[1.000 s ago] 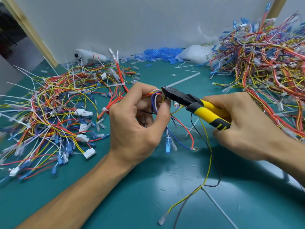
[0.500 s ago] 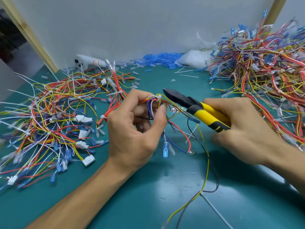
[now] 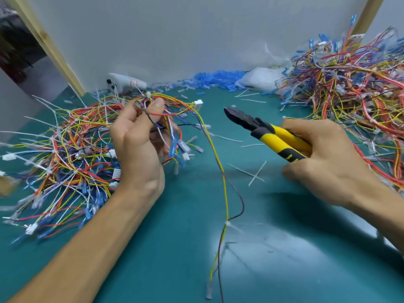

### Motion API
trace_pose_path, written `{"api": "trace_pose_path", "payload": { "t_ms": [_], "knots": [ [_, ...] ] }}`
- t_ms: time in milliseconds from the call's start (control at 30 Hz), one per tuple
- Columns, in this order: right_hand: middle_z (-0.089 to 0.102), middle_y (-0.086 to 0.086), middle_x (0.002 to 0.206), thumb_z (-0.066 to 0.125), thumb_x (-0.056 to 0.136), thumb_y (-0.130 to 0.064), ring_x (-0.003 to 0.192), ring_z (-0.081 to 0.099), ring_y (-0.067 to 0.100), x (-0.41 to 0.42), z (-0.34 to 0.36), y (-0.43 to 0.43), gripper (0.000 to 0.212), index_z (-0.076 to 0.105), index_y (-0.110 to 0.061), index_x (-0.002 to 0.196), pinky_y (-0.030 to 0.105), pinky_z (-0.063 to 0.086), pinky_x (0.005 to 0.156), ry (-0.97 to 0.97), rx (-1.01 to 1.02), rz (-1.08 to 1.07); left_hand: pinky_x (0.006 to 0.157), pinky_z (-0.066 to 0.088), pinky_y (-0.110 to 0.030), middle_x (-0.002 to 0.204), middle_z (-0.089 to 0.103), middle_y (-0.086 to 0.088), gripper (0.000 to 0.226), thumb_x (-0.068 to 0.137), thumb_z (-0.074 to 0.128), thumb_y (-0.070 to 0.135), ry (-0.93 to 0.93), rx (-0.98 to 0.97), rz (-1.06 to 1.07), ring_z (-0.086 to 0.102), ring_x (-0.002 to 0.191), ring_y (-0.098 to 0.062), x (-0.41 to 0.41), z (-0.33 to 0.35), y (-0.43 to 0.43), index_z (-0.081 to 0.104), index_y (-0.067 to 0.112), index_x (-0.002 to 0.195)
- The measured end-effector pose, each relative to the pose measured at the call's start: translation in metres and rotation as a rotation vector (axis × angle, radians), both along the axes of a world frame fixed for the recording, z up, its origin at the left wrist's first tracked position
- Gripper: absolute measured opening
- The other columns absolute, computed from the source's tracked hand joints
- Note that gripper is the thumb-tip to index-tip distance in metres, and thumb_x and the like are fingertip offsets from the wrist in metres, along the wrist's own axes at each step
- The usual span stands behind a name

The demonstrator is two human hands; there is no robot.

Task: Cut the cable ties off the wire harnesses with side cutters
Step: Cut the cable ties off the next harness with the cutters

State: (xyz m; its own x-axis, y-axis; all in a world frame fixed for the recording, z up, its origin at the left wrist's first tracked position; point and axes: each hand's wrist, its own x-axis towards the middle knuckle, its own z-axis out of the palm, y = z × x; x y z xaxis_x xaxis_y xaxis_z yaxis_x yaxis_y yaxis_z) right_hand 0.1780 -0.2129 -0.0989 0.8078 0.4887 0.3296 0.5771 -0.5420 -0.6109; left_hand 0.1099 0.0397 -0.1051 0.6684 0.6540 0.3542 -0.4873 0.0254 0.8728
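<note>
Left of centre, your left hand [image 3: 135, 149] pinches a wire harness [image 3: 173, 145] between thumb and curled fingers, raised in front of the tangled pile [image 3: 61, 149] at the frame's left. Its yellow and dark wires trail down to the bottom edge, bound by a white cable tie [image 3: 228, 224] low in the middle (blurred there). Right of centre, your right hand [image 3: 328, 162] grips the yellow handles of the side cutters [image 3: 269, 132], jaws nearly together, pointing up-left, apart from the harness. Cut ties [image 3: 255, 173] lie on the teal mat [image 3: 284, 248] between your hands. Another pile [image 3: 354, 84] fills the upper right.
</note>
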Motion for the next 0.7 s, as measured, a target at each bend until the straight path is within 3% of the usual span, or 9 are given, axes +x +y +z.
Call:
{"api": "trace_pose_path", "payload": {
  "t_ms": [133,333,433,533,633,700],
  "knots": [
    [0.039,0.019,0.065,0.063,0.049,-0.018,0.056,0.032,0.020,0.001,0.005,-0.002,0.032,0.046,-0.007,0.074,0.046,0.034,0.051,0.075,0.105,-0.010,0.043,0.034,-0.023,0.062,0.062,0.004,0.012,0.090,0.067,0.022,0.047,-0.158,-0.032,0.055,0.051,-0.011,0.001,0.006,0.006,0.059,0.018,0.083],
    [0.042,0.022,0.066,0.063,0.047,-0.017,0.055,0.032,0.026,-0.001,0.010,-0.003,0.032,0.049,-0.007,0.073,0.048,0.037,0.049,0.112,0.100,0.053,0.043,0.042,-0.021,0.068,0.058,-0.002,0.019,0.097,0.063,0.017,0.090,-0.274,-0.128,0.053,0.050,-0.012,0.003,0.010,0.005,0.057,0.017,0.079],
    [0.038,0.016,0.065,0.062,0.048,-0.017,0.056,0.031,0.018,-0.005,0.010,0.000,0.032,0.045,-0.006,0.072,0.044,0.029,0.052,0.130,0.095,0.111,0.041,0.042,-0.020,0.071,0.059,-0.005,0.020,0.098,0.061,0.014,0.085,-0.305,-0.129,0.054,0.048,-0.012,0.004,0.010,0.005,0.057,0.018,0.080],
    [0.039,0.014,0.066,0.062,0.050,-0.019,0.057,0.033,0.025,-0.006,0.009,-0.001,0.034,0.048,-0.005,0.077,0.045,0.029,0.052,0.135,0.096,0.151,0.042,0.042,-0.018,0.064,0.066,0.001,0.018,0.102,0.059,0.013,0.077,-0.266,-0.138,0.059,0.044,-0.010,0.006,0.008,0.008,0.054,0.017,0.085],
    [0.031,-0.003,0.060,0.061,0.051,-0.017,0.055,0.026,0.011,-0.004,0.006,-0.002,0.027,0.041,-0.013,0.069,0.036,0.024,0.053,0.057,0.037,0.149,0.043,0.040,-0.018,0.063,0.066,0.005,0.017,0.102,0.061,0.014,0.076,-0.262,-0.076,0.062,0.045,-0.010,0.007,0.006,0.011,0.053,0.019,0.089],
    [0.035,-0.003,0.058,0.061,0.053,-0.019,0.054,0.030,0.014,-0.002,0.004,-0.003,0.025,0.044,-0.019,0.071,0.035,0.026,0.053,0.008,-0.005,0.114,0.044,0.042,-0.018,0.067,0.068,0.004,0.011,0.103,0.062,0.013,0.063,-0.314,-0.031,0.066,0.052,-0.010,0.009,0.006,0.015,0.057,0.019,0.095]
  ]
}}
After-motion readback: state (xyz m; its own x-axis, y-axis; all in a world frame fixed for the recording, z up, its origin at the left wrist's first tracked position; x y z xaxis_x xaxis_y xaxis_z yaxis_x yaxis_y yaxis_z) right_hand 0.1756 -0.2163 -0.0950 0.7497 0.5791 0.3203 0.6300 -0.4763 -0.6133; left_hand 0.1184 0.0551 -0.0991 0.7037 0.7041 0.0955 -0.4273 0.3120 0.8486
